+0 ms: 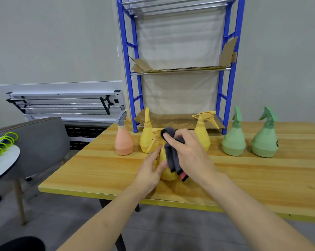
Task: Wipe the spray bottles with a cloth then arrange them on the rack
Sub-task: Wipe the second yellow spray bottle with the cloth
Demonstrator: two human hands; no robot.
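Left hand (150, 173): grip closed around the lower body of a yellow spray bottle (166, 173), thumb laid across its near face, holding it over the worktop (98, 171); whether the base touches the wood cannot be told. Right hand (190, 156): grip closed on a grey cloth (172, 156), the index finger pressing one fold against the bottle's neck just under its trigger head, the rest of the cloth hanging down the bottle's right side with a red-edged corner lowest.

Directly behind the held bottle, two more yellow spray bottles stand upright, one behind and to the left (146, 140) and one behind and to the right (203, 129), the latter partly hidden by the right hand. Farther left of the grip stands a pink spray bottle (123, 142) with a grey trigger head. Well to the right of the right hand stand two green spray bottles, a nearer one (234, 140) and a farther one (265, 142).

Behind the row, at the far edge of the worktop, rises a blue rack (231, 84) with metal bars; its lowest and middle shelves are lined with cardboard (171, 120) and carry no bottles.

Left of the worktop: a grey chair (35, 142) and a white round table (3, 165) bearing lime-green rings.
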